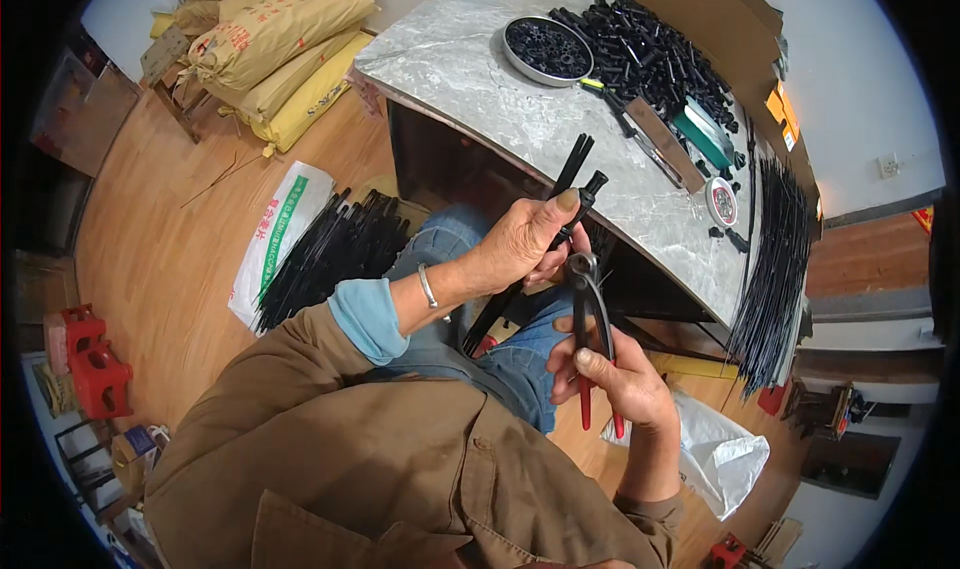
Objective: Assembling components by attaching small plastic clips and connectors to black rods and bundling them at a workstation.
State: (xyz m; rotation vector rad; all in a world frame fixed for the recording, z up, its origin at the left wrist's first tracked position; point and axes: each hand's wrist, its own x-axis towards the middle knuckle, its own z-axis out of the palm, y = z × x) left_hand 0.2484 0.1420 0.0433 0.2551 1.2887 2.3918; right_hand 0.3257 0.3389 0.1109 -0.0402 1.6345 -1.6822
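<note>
Steadying thin black plastic rods (560, 204), left hand (525, 244) fingers clamped; right hand (625, 374) squeezed red-handled steel pincers (590, 314) biting the rods' joint.

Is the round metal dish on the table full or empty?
Partly full. The metal dish on the table holds a layer of small black parts, below its rim.

Single head-worn fisheye looking steeply down over wearer's chest, close on hands; facing forward toward counter (480, 89); floor (170, 239) bending at left rim.
</note>
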